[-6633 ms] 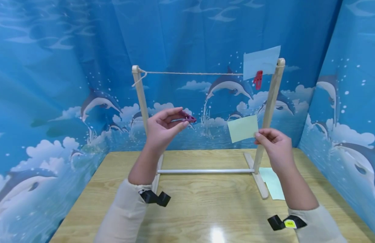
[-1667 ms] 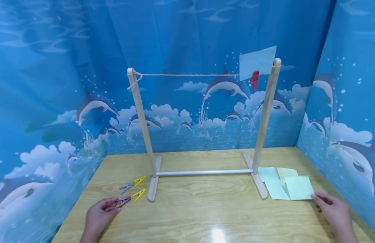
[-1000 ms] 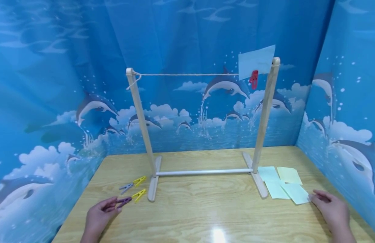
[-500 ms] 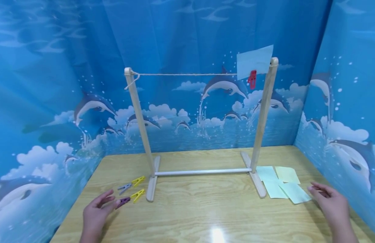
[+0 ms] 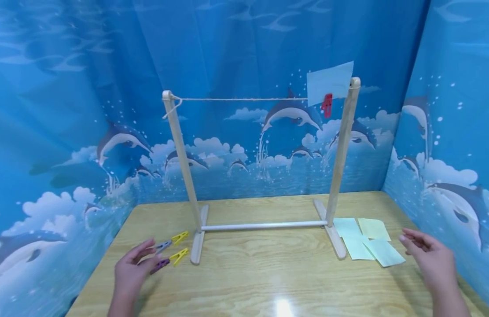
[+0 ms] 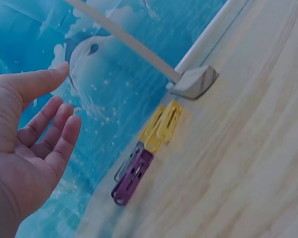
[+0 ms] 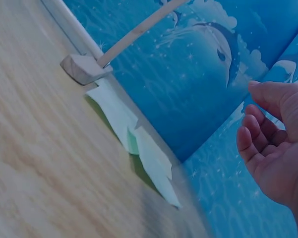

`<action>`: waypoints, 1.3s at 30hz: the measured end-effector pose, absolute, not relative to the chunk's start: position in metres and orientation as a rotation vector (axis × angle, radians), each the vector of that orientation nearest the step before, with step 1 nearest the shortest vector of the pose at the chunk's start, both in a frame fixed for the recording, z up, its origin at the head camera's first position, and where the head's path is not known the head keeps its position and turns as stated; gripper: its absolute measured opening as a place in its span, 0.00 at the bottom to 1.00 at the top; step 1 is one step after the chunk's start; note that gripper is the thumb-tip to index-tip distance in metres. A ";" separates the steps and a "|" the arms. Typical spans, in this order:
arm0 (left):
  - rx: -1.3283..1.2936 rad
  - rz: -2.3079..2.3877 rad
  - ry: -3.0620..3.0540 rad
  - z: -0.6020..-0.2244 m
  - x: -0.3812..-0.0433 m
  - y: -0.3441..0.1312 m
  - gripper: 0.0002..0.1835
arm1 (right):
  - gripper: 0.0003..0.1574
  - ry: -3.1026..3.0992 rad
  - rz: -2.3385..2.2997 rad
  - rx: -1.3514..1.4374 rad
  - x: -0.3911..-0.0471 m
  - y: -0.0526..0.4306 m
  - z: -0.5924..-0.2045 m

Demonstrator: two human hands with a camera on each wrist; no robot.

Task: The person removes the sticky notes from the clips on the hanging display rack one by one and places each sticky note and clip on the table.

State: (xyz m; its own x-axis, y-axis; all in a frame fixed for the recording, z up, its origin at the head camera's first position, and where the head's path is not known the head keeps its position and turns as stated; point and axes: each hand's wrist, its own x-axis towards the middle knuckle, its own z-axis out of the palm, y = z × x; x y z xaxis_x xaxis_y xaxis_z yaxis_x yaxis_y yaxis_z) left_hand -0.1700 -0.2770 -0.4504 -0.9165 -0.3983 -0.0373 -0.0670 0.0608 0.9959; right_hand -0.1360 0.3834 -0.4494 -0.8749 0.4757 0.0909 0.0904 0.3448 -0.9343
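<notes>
My left hand (image 5: pixel 133 266) hovers over the table's left side with loosely bent fingers and nothing in them. Just beyond it lie a purple clothespin (image 6: pixel 133 178), a grey-blue clothespin (image 5: pixel 163 245) and two yellow clothespins (image 6: pixel 169 121). On the right, my right hand (image 5: pixel 430 259) is raised beside several paper sheets, fingers relaxed and holding nothing. These are pale green sheets (image 5: pixel 384 252) and a yellowish sheet (image 5: pixel 375 229), partly overlapping. A light blue sheet (image 5: pixel 327 83) hangs at the string's right end, with a red clothespin (image 5: pixel 327 105) at its lower edge.
A wooden frame with a left post (image 5: pixel 183 163) and a right post (image 5: pixel 342 154) stands mid-table, a string (image 5: pixel 244 99) tied between their tops. A white rod (image 5: pixel 264 226) joins its feet. Blue dolphin-print curtains surround the wooden table (image 5: pixel 244 273).
Earlier a purple clothespin and a green sheet were held up; both now lie on the table. My left hand has let go of the clothespin, my right of the sheet, and both have lifted away.
</notes>
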 end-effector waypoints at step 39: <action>-0.065 -1.834 -2.156 -0.409 -0.188 -0.205 0.26 | 0.17 -2.074 1.566 -0.041 -0.136 0.345 -0.387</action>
